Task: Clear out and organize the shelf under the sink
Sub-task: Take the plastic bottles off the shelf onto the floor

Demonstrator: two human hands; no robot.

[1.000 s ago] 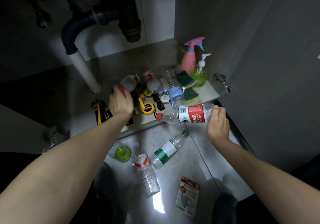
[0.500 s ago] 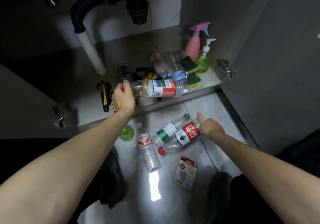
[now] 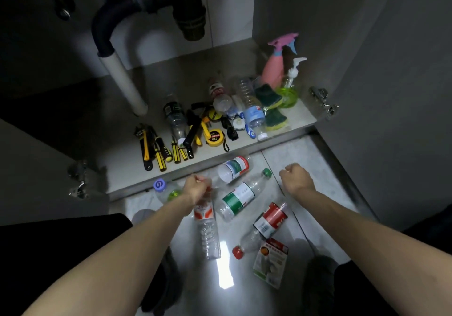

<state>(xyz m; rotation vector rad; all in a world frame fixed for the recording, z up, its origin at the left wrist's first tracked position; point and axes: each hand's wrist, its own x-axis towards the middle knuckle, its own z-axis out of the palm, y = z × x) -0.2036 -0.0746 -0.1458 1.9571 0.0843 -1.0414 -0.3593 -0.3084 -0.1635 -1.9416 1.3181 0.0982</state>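
Dim cabinet interior under a sink, seen from above, with a drain pipe (image 3: 122, 80) running down to the shelf (image 3: 244, 148) and pale floor tiles (image 3: 315, 168) in front of it

On the shelf lie yellow-handled tools (image 3: 156, 149), a tape measure (image 3: 214, 138), several clear bottles (image 3: 252, 110), green sponges (image 3: 272, 113), a pink spray bottle (image 3: 274, 68) and a green pump bottle (image 3: 289, 88). On the floor lie emptied-out items: a green-capped bottle (image 3: 241, 197), a red-labelled bottle (image 3: 265, 225), a small carton (image 3: 270, 262), a bottle with a purple cap (image 3: 162, 188)

The left hand (image 3: 195, 188) is curled around the neck of a white-and-red bottle (image 3: 233, 168), its body pointing toward the shelf edge; it appears to be setting it down among the others, above an orange-labelled bottle (image 3: 206, 227). The right hand (image 3: 296, 178) hovers over the tiles with fingers folded into a loose fist, holding nothing

To do this step well, the bottle should probably be laid flat beside the others, leaving room on the floor; round bottles may roll, so resting it against a neighbour would help. The empty hand is then nearest the bottles at the right of the shelf
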